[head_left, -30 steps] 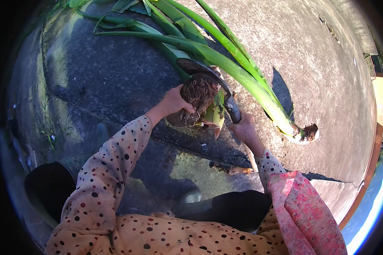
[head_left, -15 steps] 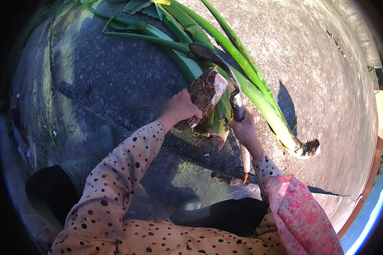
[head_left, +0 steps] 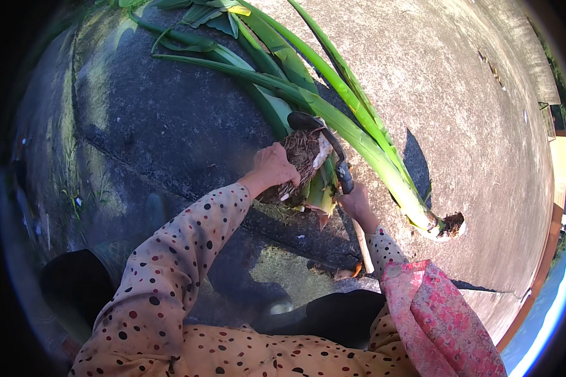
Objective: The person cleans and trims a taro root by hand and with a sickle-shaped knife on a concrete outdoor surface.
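The person's two hands were apart, each with its own hold. The left hand (head_left: 275, 168) was wrapped around the side of a brown, stringy root clump (head_left: 300, 154), which sat just to its right, its pale face toward the tool. The right hand (head_left: 357, 204) was clenched around a curved-blade tool (head_left: 344, 174), the wooden handle (head_left: 363, 245) running out below the fist toward the person. The dark blade arched over the clump's upper end; I couldn't tell whether its edge was biting in. Just under the clump lay a green stem piece (head_left: 321, 193), ragged at its tip. Long green stalks (head_left: 352, 129) stretched past them over the concrete ground (head_left: 188, 125), one ending at the right in a dark, rooty base (head_left: 451, 224). Dotted sleeves (head_left: 176, 245) covered both arms, and a pink flowered cloth (head_left: 443, 320) hung about the right one.
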Motion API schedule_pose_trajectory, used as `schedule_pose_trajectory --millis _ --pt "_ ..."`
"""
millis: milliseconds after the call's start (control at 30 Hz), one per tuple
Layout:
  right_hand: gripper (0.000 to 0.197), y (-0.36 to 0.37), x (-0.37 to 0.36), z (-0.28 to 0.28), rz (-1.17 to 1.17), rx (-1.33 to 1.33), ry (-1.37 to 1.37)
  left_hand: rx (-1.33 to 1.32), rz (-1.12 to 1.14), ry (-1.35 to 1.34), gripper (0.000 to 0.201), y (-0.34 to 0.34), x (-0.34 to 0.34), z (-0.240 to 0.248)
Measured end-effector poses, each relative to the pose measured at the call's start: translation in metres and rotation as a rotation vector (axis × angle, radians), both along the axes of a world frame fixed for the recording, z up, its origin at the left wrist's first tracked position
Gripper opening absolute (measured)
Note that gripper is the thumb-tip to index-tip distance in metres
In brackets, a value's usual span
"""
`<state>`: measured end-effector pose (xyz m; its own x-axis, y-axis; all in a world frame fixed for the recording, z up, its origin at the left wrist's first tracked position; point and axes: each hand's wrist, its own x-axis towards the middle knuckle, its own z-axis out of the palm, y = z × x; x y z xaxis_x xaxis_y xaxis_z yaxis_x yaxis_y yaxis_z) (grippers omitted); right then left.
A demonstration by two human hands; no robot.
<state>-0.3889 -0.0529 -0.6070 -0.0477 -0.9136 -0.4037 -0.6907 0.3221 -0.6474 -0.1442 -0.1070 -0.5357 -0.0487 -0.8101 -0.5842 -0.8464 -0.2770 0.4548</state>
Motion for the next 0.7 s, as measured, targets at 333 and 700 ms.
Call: schedule_pose_trajectory --millis 333,700 --pt "0.017 -0.004 0.000 0.032 0.009 0.328 -0.217 -0.189 0.007 0.034 0.070 0.016 0.004 -0.009" --pt "0.016 -0.036 0.013 0.091 0.144 0.385 -0.158 -0.224 -0.104 -0.111 0.070 0.019 -0.023 -0.011"
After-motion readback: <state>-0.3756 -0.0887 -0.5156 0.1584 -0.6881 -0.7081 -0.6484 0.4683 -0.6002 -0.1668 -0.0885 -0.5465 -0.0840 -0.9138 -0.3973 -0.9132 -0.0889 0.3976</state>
